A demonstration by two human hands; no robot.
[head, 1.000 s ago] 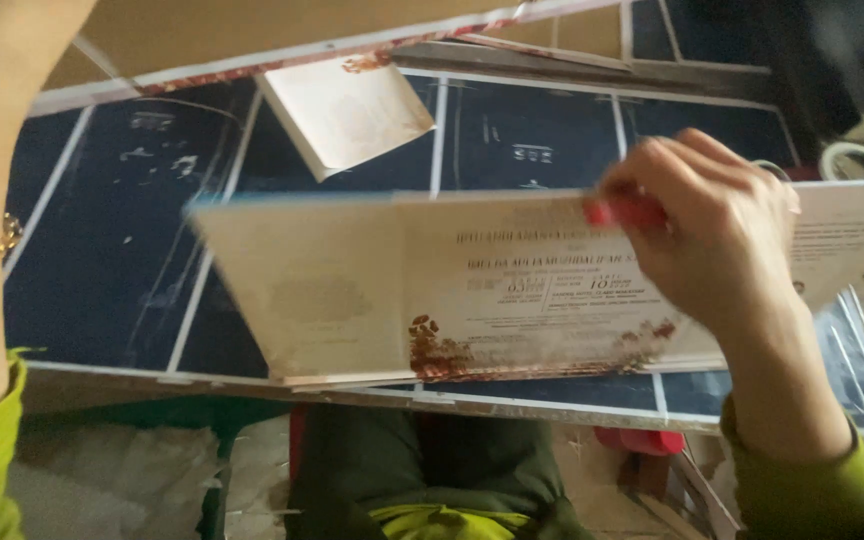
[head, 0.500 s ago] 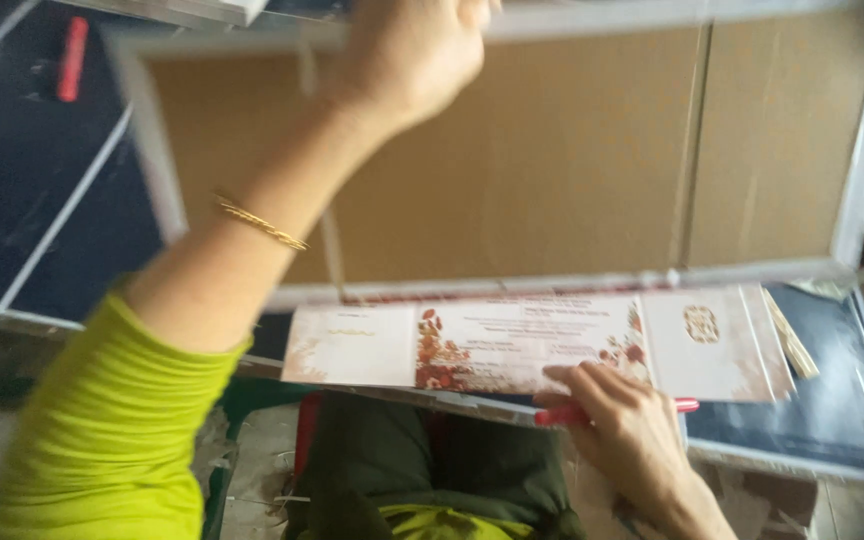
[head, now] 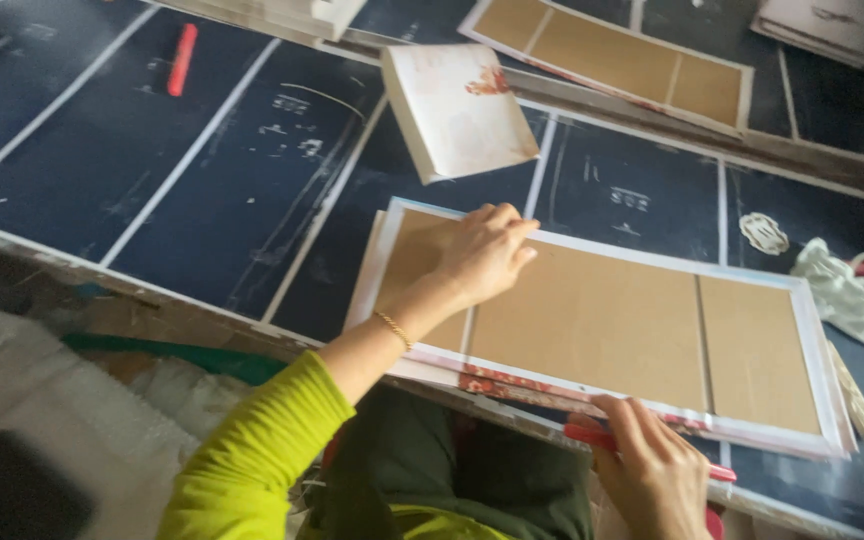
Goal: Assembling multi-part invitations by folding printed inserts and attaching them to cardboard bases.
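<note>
Dark navy board covers the worktable (head: 202, 210), ruled into panels by white tape lines and scuffed with chalky marks, its near edge worn and flaking above a cluttered floor with pale plastic wrap.

On it, the left hand (head: 487, 255) lies palm down with fingers loosely spread, pressing on the upper left part of a long brown cardboard panel (head: 602, 325). That panel lies flat near the table's front edge, split by narrow creases into three sections and bordered all round by a white turned-over paper edge; a red floral print shows along its lower rim. A thin gold bracelet (head: 392, 330) circles the left wrist, and a lime-green sleeve (head: 262, 450) runs back from it.

The right hand (head: 652, 475) is at the panel's lower edge, fingers curled shut on a red pen-like tool (head: 642, 447) that lies along the rim; the two hands are well apart.

Just beyond the panel sits a cream stack of cards (head: 457, 110) with a reddish motif at one corner. Farther back lies a second cardboard panel (head: 612, 60) of the same kind. A red marker (head: 182, 60) rests at the far left, and crumpled white cloth (head: 847, 295) lies by the panel's right end.
</note>
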